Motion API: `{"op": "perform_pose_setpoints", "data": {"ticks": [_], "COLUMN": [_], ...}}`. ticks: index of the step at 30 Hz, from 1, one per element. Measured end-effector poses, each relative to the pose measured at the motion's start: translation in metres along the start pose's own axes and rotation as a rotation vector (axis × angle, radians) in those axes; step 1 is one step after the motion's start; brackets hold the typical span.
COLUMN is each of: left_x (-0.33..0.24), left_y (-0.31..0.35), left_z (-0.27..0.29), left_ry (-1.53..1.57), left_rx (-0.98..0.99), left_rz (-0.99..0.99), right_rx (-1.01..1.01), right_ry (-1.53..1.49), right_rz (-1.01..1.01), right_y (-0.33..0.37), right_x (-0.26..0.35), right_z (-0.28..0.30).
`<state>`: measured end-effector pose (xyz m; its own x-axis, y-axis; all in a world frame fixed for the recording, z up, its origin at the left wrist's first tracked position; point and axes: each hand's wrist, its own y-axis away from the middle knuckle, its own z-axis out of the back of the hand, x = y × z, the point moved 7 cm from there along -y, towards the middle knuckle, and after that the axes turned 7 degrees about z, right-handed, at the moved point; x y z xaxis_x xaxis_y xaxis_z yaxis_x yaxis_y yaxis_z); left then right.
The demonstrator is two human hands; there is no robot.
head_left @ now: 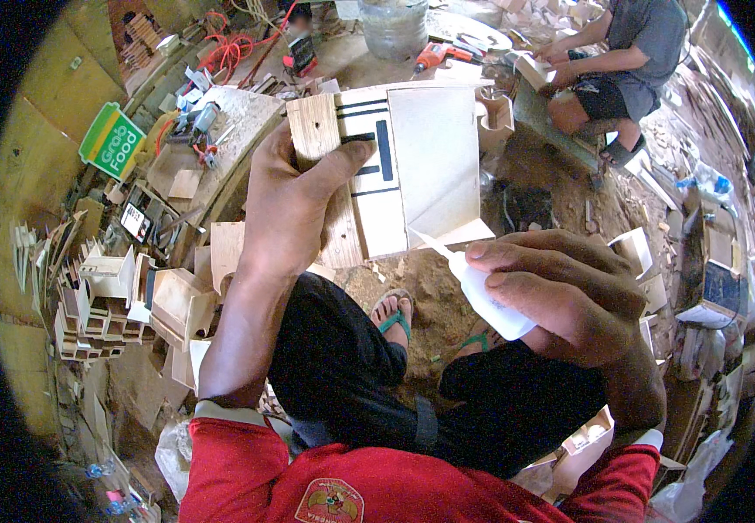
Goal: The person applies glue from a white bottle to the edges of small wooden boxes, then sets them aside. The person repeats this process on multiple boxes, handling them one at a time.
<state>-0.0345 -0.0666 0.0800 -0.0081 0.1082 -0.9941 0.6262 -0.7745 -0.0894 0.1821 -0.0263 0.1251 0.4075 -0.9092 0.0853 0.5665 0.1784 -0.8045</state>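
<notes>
My left hand (301, 187) grips a small wooden box (438, 148) by its left side, thumb pressed on a white panel with black printed bars. A plain wooden strip (315, 122) with small dark holes runs along that side. In my right hand (569, 292) is a white squeeze bottle (493, 301) with a long thin nozzle. Its tip points up and left and appears to meet the lower corner of the box, where a thin wooden flap juts out. The box is held up in front of me, above my knees.
Stacked small wooden boxes (98, 314) stand at left. Behind them, a low bench (242, 118) carries tools and an orange cable. An orange drill (443, 54) lies ahead near a clear plastic tub (395, 30). At far right, a seated person (626, 70) handles a wooden piece. Wood scraps litter the floor.
</notes>
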Motion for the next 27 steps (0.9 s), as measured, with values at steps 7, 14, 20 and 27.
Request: {"op": "perform_pose_setpoints", "data": {"ticks": [7,14,20,27], "left_x": [0.004,0.001,0.008,0.022], "left_y": [0.000,0.001,-0.002,-0.024], "left_z": [-0.003,-0.005,-0.008,-0.001], "left_ry": [0.014,0.002,0.049,-0.637], "left_rx": [0.012,0.052,0.039,-0.034], "left_rz": [0.006,0.041,0.034,0.129], "right_rx": [-0.010,-0.007,0.019,-0.142], "right_ry": [-0.009,0.015,0.031,0.062], "right_rz": [0.019,0.023,0.014,0.083], "right_y": [-0.002,-0.001,0.001,0.016], "right_x": [0.005,0.005,0.005,-0.007], "right_z": [-0.003,-0.001,0.002,0.019]}}
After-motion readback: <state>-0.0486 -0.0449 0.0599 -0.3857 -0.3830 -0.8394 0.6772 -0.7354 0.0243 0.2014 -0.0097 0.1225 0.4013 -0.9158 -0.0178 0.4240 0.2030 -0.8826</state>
